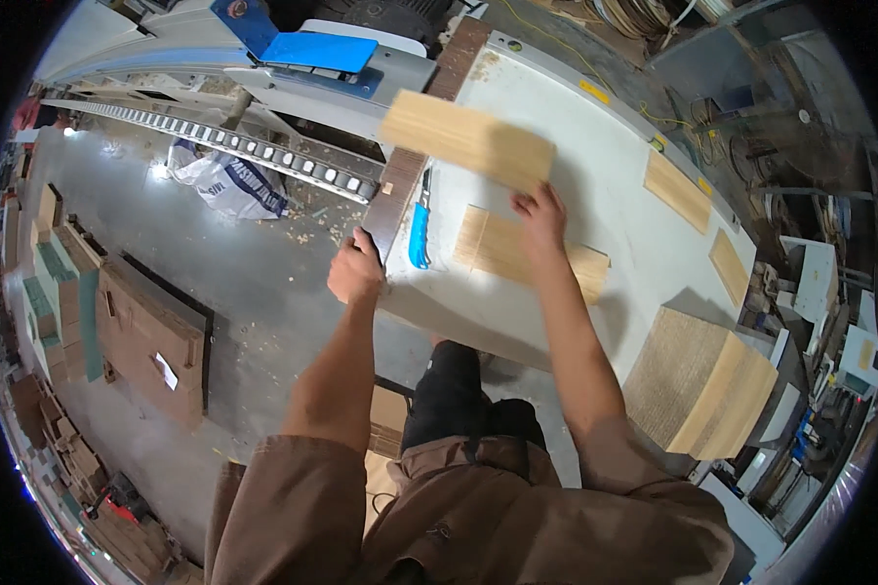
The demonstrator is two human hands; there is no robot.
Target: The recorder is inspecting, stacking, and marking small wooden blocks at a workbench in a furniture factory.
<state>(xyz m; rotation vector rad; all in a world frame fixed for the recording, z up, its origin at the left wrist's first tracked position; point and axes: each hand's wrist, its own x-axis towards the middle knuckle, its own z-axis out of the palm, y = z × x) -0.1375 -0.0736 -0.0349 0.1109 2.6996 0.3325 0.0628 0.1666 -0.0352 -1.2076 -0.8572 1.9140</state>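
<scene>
My right hand (pixel 543 219) pinches one end of a pale wooden board (pixel 468 136), which is raised over the white tabletop (pixel 439 297) and blurred by motion. Beneath my right hand and wrist lie flat wooden pieces (pixel 498 239), partly hidden by the forearm. At the table's left corner my left hand (pixel 357 268) is closed, with a dark edge showing by its fingers; what it grips is hidden. Between the hands rests a blue-handled knife (pixel 419 229), its blade pointing away from me.
Two thin wooden pieces (pixel 678 190) (pixel 728 265) lie along the table's right side. A stack of wooden boards (pixel 702 380) stands at the near right corner. Beyond the left edge is a machine with a blue plate (pixel 319 51); cartons (pixel 151 336) stand on the floor.
</scene>
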